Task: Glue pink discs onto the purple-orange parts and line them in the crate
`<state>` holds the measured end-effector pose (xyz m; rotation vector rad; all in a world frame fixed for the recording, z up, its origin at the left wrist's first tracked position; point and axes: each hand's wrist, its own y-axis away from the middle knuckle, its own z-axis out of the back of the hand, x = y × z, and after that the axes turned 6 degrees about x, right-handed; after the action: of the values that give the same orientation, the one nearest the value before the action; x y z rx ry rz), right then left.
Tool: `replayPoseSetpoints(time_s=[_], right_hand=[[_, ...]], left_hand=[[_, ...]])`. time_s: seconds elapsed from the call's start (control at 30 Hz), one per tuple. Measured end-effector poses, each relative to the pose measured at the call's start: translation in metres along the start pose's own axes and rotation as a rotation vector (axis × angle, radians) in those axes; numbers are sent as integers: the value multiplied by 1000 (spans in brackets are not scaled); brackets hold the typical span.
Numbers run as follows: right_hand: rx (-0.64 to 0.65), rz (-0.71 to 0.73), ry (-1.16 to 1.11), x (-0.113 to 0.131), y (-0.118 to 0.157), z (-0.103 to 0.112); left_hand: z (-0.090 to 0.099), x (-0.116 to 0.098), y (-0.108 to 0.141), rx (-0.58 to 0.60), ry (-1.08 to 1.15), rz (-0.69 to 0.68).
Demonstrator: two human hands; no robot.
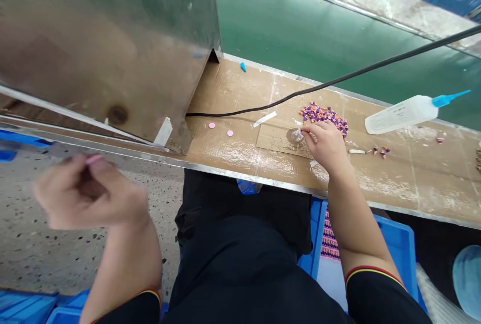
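Observation:
My left hand is blurred with motion above the speckled floor, its fingers pinched on a small pink piece. My right hand rests on a cardboard sheet and pinches a small clear plastic piece. Just beyond those fingers lies a heap of small purple and orange pieces. Two pink discs lie on the bench to the left. To the right lies a white glue bottle with a blue nozzle.
A cardboard-covered bench with a metal edge runs across the view. A steel panel stands at its left, and a black cable crosses it. A blue cap lies near the back edge. Blue crates sit below.

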<state>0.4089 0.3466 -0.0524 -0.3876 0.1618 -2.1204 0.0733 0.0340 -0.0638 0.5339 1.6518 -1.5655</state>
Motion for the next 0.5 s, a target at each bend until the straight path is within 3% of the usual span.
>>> replayPoseSetpoints(time_s=[0.03,0.07,0.1,0.23,0.3,0.37,0.5], right_hand=[[11,-3,7,1,-1,0],[23,-6,11,2,-1,1],[34,-8,12,3,-2,2],[30,-23,-16,3,-1,6],[-38,-55,-50,5,3,8],[-153,-124,-107,14,10,9],[-433,-251,-385,57,33,-2]], left_hand=[[0,-1,16,-81,26,-168],[1,-4,33,-84,64,-286],[2,-10,50,24,106,-320],[-1,-55,107,580,271,-140],[-11,-79,126,774,425,76],[-27,-96,138,944,590,398],[-63,-114,152,1143,800,1019]])
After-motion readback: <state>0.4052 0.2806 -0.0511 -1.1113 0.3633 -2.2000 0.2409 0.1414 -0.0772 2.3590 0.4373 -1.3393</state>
